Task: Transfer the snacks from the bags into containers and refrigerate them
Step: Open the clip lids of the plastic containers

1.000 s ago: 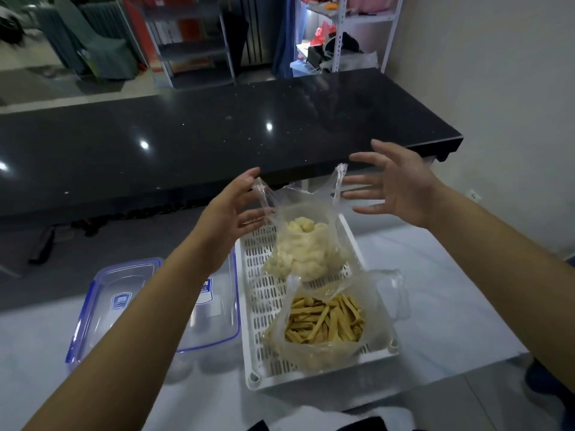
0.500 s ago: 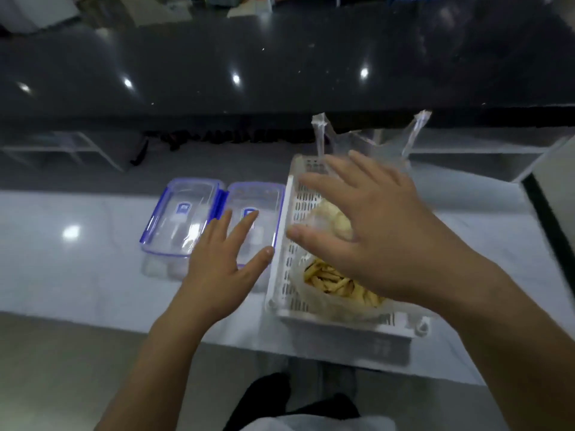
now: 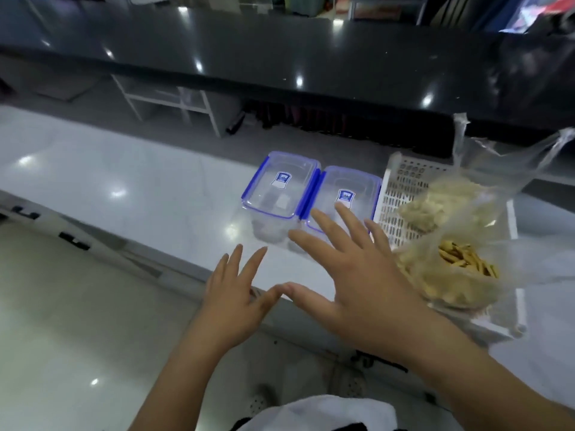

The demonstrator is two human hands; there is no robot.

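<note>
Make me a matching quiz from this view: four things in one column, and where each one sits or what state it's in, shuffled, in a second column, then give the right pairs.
Things:
1. left container
2. bag of stick snacks
3. bag of pale snacks
4. right hand

Places or states:
A. far end of the white tray
B. open, fingers spread, in front of the right container
C. near end of the white tray
D. lidded with blue clips, farthest from the tray

Pairs: 1-D, 2-C, 3-A, 4-B
</note>
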